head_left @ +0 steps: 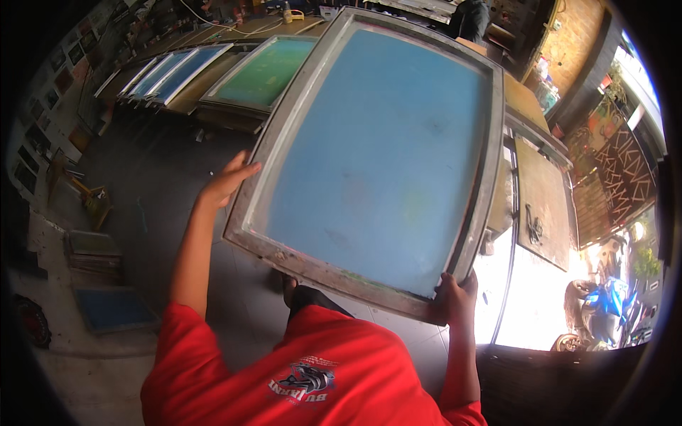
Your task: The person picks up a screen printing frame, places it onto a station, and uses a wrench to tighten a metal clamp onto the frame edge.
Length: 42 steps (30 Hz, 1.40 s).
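A large screen printing frame [376, 153] with blue mesh and a worn grey border is held up in front of me, tilted, its near right corner lowest. My left hand [229, 181] grips its left side, thumb on the border and the other fingers partly hidden at the edge. At the near right corner, my right hand [457, 295] is wrapped round the border, its fingers mostly out of sight underneath. Faint dark smudges mark the mesh.
Beyond to the left, a green screen [259, 74] and several blue screens [174, 71] lie along a long bench. Stacked frames [94, 252] and a blue screen [116, 308] sit on the left floor. A board [543, 202] stands right, near a blue motorcycle [609, 305] in bright light.
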{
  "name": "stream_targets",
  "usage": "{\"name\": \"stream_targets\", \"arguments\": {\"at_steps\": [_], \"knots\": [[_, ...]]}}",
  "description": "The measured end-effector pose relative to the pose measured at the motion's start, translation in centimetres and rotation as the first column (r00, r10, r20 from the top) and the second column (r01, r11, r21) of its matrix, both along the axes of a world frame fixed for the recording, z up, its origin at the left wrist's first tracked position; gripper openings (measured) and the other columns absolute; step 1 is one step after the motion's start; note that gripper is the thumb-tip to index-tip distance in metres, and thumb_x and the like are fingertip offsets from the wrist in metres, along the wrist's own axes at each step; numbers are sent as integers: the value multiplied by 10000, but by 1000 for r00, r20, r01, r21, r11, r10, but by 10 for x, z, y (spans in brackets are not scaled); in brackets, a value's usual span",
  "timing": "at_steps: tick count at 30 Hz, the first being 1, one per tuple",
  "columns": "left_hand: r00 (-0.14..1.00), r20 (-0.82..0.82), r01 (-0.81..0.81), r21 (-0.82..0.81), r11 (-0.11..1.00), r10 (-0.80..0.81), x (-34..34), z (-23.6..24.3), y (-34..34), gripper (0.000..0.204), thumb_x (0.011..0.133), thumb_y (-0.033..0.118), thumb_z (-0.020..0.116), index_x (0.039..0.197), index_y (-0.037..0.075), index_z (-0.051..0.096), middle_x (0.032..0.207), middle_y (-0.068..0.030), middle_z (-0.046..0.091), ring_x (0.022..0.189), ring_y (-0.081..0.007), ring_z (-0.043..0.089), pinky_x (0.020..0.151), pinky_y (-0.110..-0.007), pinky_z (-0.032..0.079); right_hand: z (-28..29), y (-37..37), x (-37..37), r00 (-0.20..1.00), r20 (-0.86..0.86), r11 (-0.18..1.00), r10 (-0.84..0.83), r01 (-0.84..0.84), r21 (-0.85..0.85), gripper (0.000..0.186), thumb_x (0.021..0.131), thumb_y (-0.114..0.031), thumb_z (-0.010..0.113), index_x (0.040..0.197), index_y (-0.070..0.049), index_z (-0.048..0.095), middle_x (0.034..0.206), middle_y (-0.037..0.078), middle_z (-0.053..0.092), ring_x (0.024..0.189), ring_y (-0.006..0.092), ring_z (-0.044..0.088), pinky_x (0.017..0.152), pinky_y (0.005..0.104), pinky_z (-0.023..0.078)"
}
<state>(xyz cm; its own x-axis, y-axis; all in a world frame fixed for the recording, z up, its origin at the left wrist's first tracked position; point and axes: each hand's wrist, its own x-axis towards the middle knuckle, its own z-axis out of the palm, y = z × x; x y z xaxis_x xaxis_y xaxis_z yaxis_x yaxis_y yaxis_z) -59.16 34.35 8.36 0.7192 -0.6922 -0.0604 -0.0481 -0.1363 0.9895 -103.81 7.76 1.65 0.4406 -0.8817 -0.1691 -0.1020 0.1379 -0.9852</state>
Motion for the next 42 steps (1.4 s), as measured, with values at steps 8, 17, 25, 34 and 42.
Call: {"name": "stream_targets", "arguments": {"at_steps": [8, 17, 25, 34, 42], "knots": [[704, 601, -521, 73, 851, 379, 301, -40, 67, 810, 770, 310, 772, 1329, -150, 407, 1339, -291, 488, 1257, -304, 488, 1017, -355, 387, -23, -2, 393, 958, 246, 988, 148, -132, -82, 346, 817, -86, 709, 1076, 2, 498, 839, 93, 619, 632, 179, 620, 538, 305, 514], [638, 648, -574, 40, 818, 416, 583, -54, 59, 724, 787, 313, 748, 1277, -144, 476, 1236, -300, 569, 1186, -336, 554, 971, -365, 423, -25, 9, 674, 989, -146, 955, 19, -62, -290, 386, 756, -190, 731, 978, 55, 532, 830, 198, 632, 747, 317, 646, 676, 393, 523], [706, 607, -531, 114, 840, 364, 691, -106, 20, 701, 763, 315, 768, 1257, -113, 515, 1265, -295, 550, 1194, -378, 535, 990, -408, 421, -38, -2, 754, 912, -371, 870, -172, -36, -491, 471, 739, -265, 727, 1003, 58, 509, 1061, 283, 559, 1006, 440, 554, 889, 475, 460], [677, 669, -536, 162, 829, 307, 732, -125, 17, 649, 753, 296, 774, 1214, -101, 549, 1210, -274, 590, 1148, -356, 570, 960, -400, 433, -36, 3, 787, 861, -439, 838, -257, -28, -545, 467, 748, -269, 748, 1029, 20, 512, 1080, 227, 518, 1054, 402, 523, 897, 470, 454], [709, 675, -527, 315, 789, 204, 750, -117, 16, 763, 750, 429, 767, 1234, -112, 531, 1241, -295, 562, 1171, -388, 547, 979, -429, 423, -31, -1, 770, 893, -421, 798, -158, -136, -588, 728, 785, -415, 734, 1303, 9, 446, 1212, 242, 480, 1138, 407, 493, 951, 460, 440]]}}
